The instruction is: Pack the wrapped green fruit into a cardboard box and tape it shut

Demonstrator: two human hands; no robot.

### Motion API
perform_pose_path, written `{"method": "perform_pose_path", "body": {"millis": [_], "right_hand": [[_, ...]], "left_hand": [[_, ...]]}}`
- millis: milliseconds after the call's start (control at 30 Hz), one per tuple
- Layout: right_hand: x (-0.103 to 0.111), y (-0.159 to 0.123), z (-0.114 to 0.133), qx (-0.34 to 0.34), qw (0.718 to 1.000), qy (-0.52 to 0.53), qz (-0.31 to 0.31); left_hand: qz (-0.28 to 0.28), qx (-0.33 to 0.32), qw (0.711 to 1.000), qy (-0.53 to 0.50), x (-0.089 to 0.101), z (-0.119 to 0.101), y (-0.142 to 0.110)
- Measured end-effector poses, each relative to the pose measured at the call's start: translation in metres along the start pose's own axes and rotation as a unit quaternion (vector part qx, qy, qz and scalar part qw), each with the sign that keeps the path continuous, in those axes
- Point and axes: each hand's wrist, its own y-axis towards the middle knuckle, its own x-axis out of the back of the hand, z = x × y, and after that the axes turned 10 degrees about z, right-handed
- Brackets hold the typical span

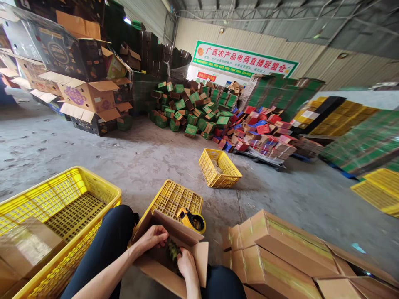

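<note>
At carton point(162, 275), left hand point(154, 236) curled, right hand point(187, 263) palm-down

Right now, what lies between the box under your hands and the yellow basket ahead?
The head view shows a tape dispenser on a yellow crate, then grey floor.

Your left hand point(155, 237) and right hand point(186, 262) are bare, forearms point(107, 270) behind them too; dark navy trousers point(107, 238) flank your grip.

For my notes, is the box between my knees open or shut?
The box is open: a flap stands spread at its right side, and the right hand reaches inside to a green item.
</note>
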Motion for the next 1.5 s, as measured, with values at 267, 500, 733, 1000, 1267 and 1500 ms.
{"method": "perform_pose_path", "body": {"millis": [267, 500, 733, 1000, 1267, 1500], "right_hand": [[0.006, -0.009, 0.015, -0.05, 0.995, -0.09, -0.007], [0.029, -0.005, 0.035, 0.035, 0.997, 0.04, -0.064], [0.029, -0.012, 0.053, -0.085, 0.875, 0.475, -0.024], [0.025, -0.016, 0.066, -0.065, 0.843, 0.533, 0.015], [0.019, -0.017, 0.061, -0.017, 0.878, 0.478, 0.005], [0.02, -0.013, 0.055, 0.056, 0.936, 0.348, 0.008]], "left_hand": [[0.014, 0.014, 0.999, -0.026, 0.001, 0.001, 0.002], [0.005, 0.022, 0.999, -0.027, 0.001, -0.008, -0.008], [0.031, 0.028, 0.994, -0.101, -0.002, -0.027, -0.024], [0.112, -0.009, 0.981, -0.157, -0.012, -0.046, -0.028], [0.065, -0.055, 0.988, -0.127, -0.01, -0.046, -0.027], [0.032, -0.07, 0.992, -0.104, -0.007, -0.042, -0.022]]}}
